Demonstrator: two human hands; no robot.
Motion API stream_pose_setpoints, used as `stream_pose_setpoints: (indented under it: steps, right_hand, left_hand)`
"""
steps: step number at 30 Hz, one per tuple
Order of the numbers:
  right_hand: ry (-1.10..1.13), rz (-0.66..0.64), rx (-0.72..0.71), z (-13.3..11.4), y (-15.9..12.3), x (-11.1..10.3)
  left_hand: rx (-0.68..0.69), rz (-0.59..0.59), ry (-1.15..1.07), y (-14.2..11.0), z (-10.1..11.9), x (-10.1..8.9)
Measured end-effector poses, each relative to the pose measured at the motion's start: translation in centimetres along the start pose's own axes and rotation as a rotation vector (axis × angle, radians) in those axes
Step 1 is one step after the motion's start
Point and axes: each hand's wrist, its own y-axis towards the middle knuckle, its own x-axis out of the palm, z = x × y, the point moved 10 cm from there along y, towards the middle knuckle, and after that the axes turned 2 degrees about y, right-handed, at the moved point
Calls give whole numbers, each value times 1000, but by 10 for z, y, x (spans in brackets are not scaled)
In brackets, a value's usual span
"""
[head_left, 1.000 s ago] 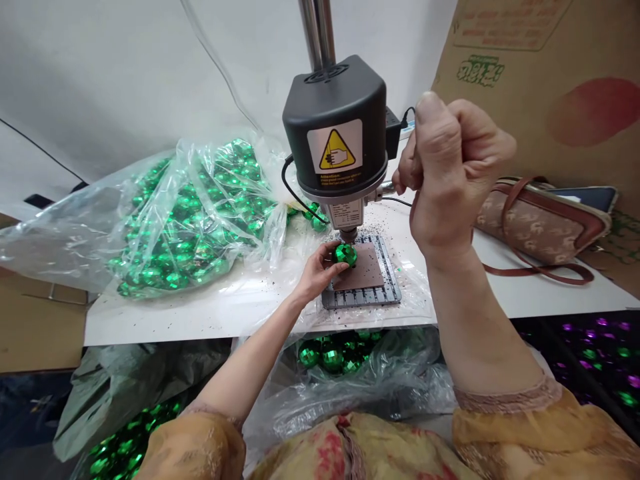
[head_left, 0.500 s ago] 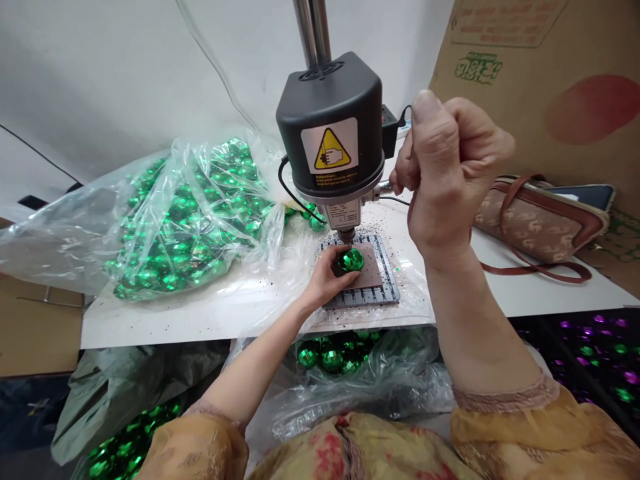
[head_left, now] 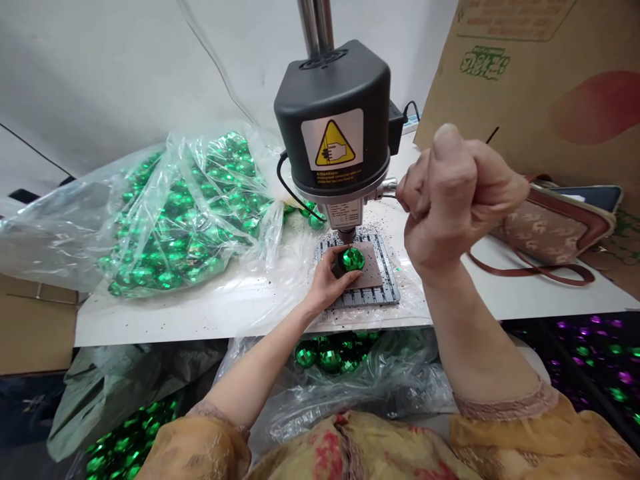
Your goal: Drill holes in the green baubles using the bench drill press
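Under the chuck (head_left: pixel 347 235) of a small black drill press (head_left: pixel 333 110), my left hand (head_left: pixel 327 275) grips a shiny green faceted ball (head_left: pixel 353 258). The ball rests on a brown pad (head_left: pixel 371 272) over the slotted grey base plate (head_left: pixel 393 293). The bit just above the ball is hard to make out. My right hand (head_left: pixel 457 200) is closed in a fist around the drill press's feed lever at the right of the head; the fingers hide most of the lever.
A clear plastic bag of green balls (head_left: pixel 175 220) lies left on the white table (head_left: pixel 200 320). More green balls (head_left: pixel 330 357) sit in plastic below the front edge. To the right are a patterned handbag (head_left: pixel 555 217) and a large cardboard box (head_left: pixel 530 107). Dark shavings dot the tabletop.
My right hand has come down a little and turned, and a thin dark rod tip now shows behind it. My left hand and the ball have stayed in place.
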Motion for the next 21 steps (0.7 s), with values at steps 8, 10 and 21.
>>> stream_pose_setpoints:
  steps: [8,10,21]
  right_hand:
    - [61,-2,-75,-4,-14,-9]
    - [52,-22,-87,-6,-14,-8]
    - [-92,-126,-124,-9,-24,-15]
  left_hand:
    - [9,11,-11,1,-4,-1]
    - [10,11,-6,1,-4,-1]
    - [36,4,-11,1,-7,0]
